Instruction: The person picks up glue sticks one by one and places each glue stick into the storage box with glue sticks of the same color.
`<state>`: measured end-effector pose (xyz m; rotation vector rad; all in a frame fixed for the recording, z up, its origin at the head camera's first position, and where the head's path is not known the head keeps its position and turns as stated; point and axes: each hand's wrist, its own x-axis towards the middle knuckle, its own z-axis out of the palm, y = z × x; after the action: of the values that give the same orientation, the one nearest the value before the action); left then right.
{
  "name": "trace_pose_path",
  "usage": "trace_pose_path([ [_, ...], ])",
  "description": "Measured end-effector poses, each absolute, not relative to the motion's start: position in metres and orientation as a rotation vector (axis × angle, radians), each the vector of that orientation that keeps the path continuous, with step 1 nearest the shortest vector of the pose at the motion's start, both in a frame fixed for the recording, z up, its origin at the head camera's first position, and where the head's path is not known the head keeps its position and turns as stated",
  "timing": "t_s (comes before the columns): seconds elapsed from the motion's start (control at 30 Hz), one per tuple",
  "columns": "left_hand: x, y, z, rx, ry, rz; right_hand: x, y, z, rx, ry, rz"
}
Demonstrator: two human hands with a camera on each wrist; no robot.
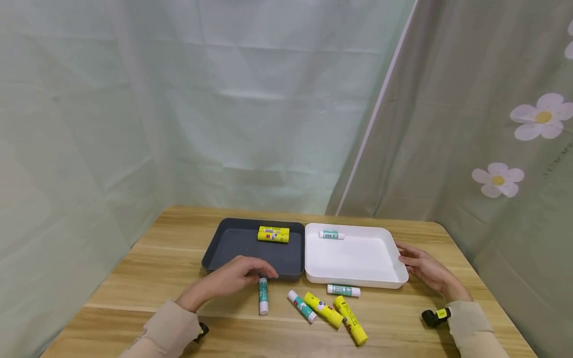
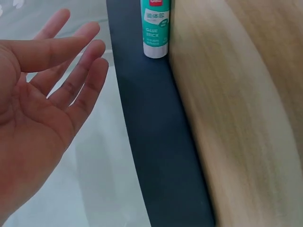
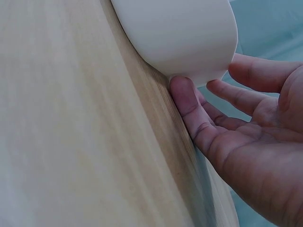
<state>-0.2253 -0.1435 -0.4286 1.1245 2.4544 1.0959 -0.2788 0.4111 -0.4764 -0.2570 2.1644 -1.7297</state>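
Note:
My left hand [image 1: 235, 276] hovers over the front edge of the dark grey tray [image 1: 239, 247], holding nothing. Its fingers are loosely extended in the left wrist view. Just below them on the table lies a teal-and-white glue stick [image 1: 263, 297], which also shows beside the tray wall in that view. At the right end of the white tray [image 1: 358, 258], my right hand [image 1: 429, 271] touches the outer wall with extended fingers. In the dark tray lie two yellow glue sticks [image 1: 273, 237], side by side. One teal-and-white glue stick [image 1: 332, 234] lies in the white tray.
In front of the trays, on the wooden table [image 1: 165, 258], lie two yellow glue sticks [image 1: 350, 320] and two more teal-and-white ones, one tilted [image 1: 302, 306], one along the white tray [image 1: 343, 291]. Pale curtains [image 1: 268, 109] hang behind the table and at its sides.

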Motion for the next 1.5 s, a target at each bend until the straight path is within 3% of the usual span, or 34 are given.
trace_pose_path([
  [1.1,-0.201,-0.144,-0.448,1.248,2.691,0.58,-0.277,0.409,-0.475,-0.268,2.144,-1.744],
  [1.5,-0.198,-0.145,-0.45,1.035,2.603,0.716,-0.277,0.411,-0.475,-0.237,2.144,-1.737],
])
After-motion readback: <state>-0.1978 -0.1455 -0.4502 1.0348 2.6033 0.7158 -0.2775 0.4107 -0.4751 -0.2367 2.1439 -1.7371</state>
